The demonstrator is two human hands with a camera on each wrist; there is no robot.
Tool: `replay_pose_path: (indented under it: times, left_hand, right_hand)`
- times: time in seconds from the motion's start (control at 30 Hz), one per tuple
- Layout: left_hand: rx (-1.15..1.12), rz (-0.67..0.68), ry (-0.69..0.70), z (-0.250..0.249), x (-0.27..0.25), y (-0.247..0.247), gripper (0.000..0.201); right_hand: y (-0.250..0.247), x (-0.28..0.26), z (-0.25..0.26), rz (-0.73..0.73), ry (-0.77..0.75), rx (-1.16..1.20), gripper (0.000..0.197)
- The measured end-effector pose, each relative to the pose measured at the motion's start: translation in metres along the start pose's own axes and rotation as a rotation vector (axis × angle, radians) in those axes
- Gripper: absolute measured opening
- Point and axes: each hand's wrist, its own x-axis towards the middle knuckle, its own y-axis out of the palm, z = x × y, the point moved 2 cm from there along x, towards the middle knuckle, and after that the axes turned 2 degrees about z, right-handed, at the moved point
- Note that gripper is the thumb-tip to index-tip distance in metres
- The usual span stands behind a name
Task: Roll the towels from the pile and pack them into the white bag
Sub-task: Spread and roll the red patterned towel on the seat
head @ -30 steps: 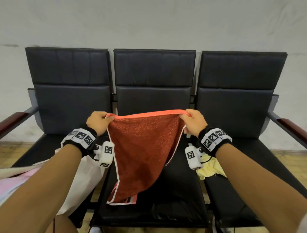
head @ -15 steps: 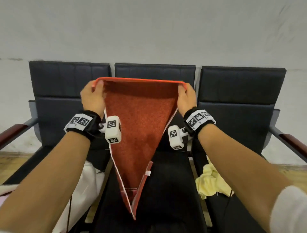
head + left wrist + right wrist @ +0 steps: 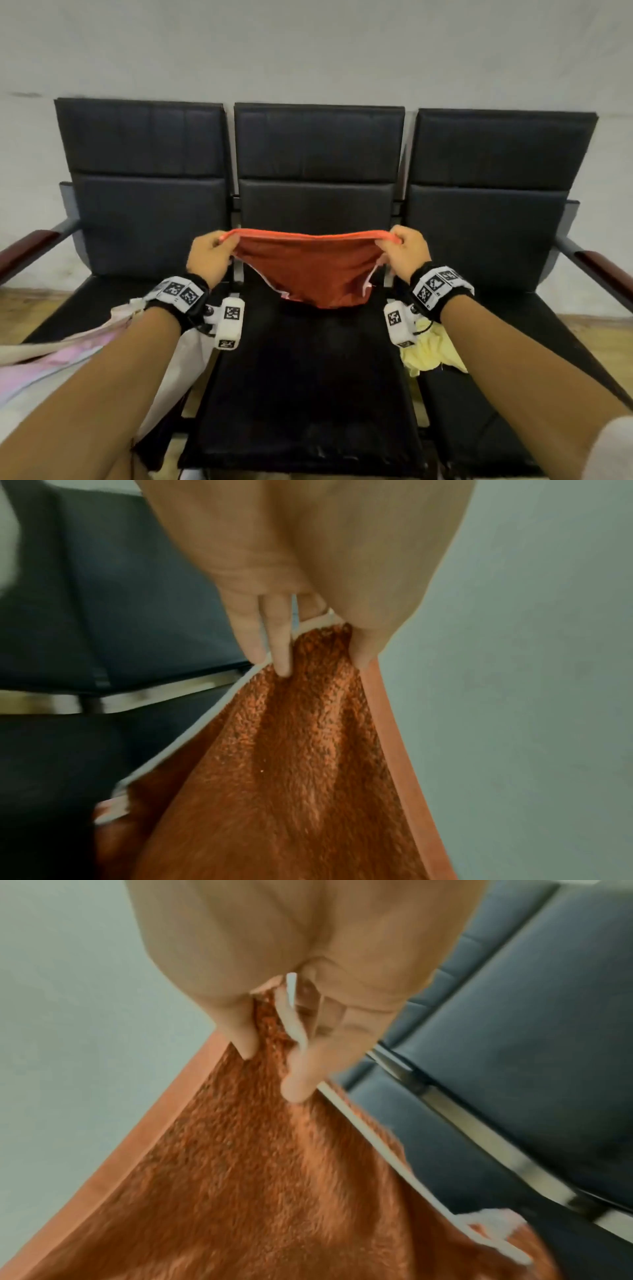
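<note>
Rust-orange terry towel (image 3: pixel 317 274), pale-trimmed, sags over middle seat (image 3: pixel 301 394); left hand (image 3: pixel 207 255) and right hand (image 3: pixel 406 255) pinch top corners. White bag (image 3: pixel 178 363) on left seat, contents hidden.

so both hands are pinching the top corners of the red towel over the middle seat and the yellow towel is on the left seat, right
Not quite: the yellow towel lies on the right seat, not the left, as the head view shows. The rest holds: the left hand and right hand each pinch a top corner of the red towel over the middle seat.
</note>
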Motion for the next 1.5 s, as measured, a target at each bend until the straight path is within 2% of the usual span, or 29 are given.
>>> replay_pose_path:
  times: [0.1,0.2,0.3,0.4,0.57,0.67,0.77,0.93,1.0,1.07,1.1,1.17,1.23,1.27,1.33,1.4,1.5]
  left_hand:
    - [0.101,0.152,-0.192,0.072,-0.031,0.009,0.019]
    - [0.194,0.232,-0.260,0.133,-0.059,0.012,0.013]
    - [0.280,0.364,-0.383,0.166,-0.100,0.016,0.021]
    - [0.332,0.411,-0.431,0.197,-0.138,0.013,0.024]
    - [0.415,0.471,-0.540,0.245,-0.182,0.005,0.024]
    - [0.416,0.443,-0.563,0.250,-0.193,0.005,0.022]
    - [0.523,0.414,-0.496,0.251,-0.191,0.007,0.022]
    - [0.660,0.331,-0.466,0.251,-0.184,0.005,0.023]
    - [0.776,0.315,-0.397,0.242,-0.186,0.009,0.032]
    - [0.789,0.317,-0.229,0.230,-0.191,0.022,0.028]
    - [0.782,0.353,-0.126,0.226,-0.195,0.031,0.024]
    - [0.777,0.515,0.031,0.223,-0.206,0.051,0.018]
    - [0.816,0.693,0.074,0.227,-0.217,0.065,0.028]
    - [0.846,0.739,0.076,0.229,-0.221,0.067,0.035]
    - [0.876,0.756,0.091,0.233,-0.225,0.066,0.039]
    - [0.918,0.745,0.128,0.238,-0.225,0.060,0.036]
    - [0.933,0.725,0.171,0.241,-0.224,0.058,0.026]
  right_hand:
    - [0.010,-0.037,-0.068,0.104,0.073,-0.218,0.024]
    - [0.028,-0.072,-0.126,0.307,0.130,-0.344,0.030]
    - [0.041,-0.116,-0.164,0.464,0.136,-0.398,0.034]
    - [0.052,-0.153,-0.196,0.576,0.183,-0.453,0.032]
    - [0.060,-0.201,-0.246,0.679,0.286,-0.402,0.029]
    - [0.063,-0.208,-0.252,0.656,0.308,-0.355,0.032]
    - [0.065,-0.204,-0.250,0.640,0.314,-0.417,0.037]
    - [0.065,-0.205,-0.248,0.564,0.389,-0.604,0.025]
    - [0.066,-0.208,-0.242,0.504,0.326,-0.631,0.029]
    - [0.072,-0.213,-0.232,0.423,0.168,-0.634,0.028]
    - [0.078,-0.216,-0.226,0.423,0.057,-0.618,0.027]
    - [0.093,-0.226,-0.215,0.558,-0.132,-0.633,0.031]
    - [0.105,-0.237,-0.216,0.723,-0.231,-0.744,0.042]
    - [0.107,-0.240,-0.221,0.769,-0.238,-0.796,0.045]
    - [0.103,-0.245,-0.231,0.763,-0.198,-0.796,0.044]
    - [0.100,-0.246,-0.237,0.712,-0.184,-0.736,0.039]
    - [0.103,-0.244,-0.239,0.712,-0.201,-0.715,0.028]
